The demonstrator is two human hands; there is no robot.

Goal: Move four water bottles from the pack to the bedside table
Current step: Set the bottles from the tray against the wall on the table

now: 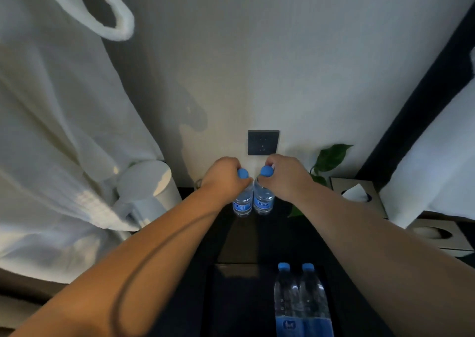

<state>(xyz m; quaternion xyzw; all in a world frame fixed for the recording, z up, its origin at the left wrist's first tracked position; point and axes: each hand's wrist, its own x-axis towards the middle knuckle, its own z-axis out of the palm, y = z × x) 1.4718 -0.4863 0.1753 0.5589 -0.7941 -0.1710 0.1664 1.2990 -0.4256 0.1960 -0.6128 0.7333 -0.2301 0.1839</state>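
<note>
Hands gripping one bottle each: L hand (223, 176) holding left bottle (243, 203), R hand (285, 176) holding right bottle (263, 200), both at back of bedside table (257, 236). Two front bottles (300, 300) standing near; whether placed or pending, can't tell.

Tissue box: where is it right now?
In the head view the tissue box sits at the right of the dark bedside table, just right of the green plant and beyond the right hand.
</note>
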